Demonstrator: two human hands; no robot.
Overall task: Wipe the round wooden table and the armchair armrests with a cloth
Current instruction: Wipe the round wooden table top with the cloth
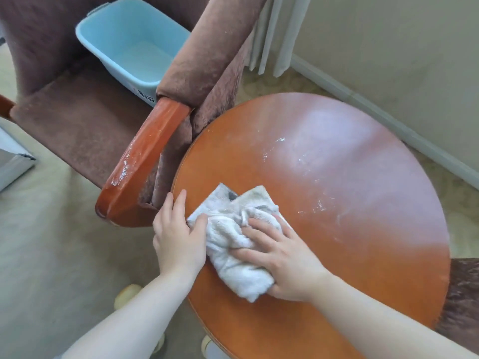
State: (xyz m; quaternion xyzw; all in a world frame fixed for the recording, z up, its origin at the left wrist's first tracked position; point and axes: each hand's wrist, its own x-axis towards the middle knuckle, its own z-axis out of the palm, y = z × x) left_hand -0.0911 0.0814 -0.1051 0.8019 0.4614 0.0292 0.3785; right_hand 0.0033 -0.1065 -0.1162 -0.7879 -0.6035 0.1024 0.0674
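A round wooden table [337, 193] fills the right half of the view, with white dusty specks across its middle. A crumpled off-white cloth [234, 244] lies near the table's left edge. My right hand [282, 257] presses flat on the cloth's right side, fingers spread over it. My left hand [178, 234] rests at the table's rim, its thumb touching the cloth's left corner. To the left stands a brown armchair [77, 130], whose glossy wooden armrest [145, 161] carries white smears.
A light blue plastic tub [129, 45] sits on the armchair seat. A second brown upholstered seat [464, 294] is at the right edge. Beige carpet [51, 242] covers the floor; a wall with skirting and a curtain [274, 35] lie behind.
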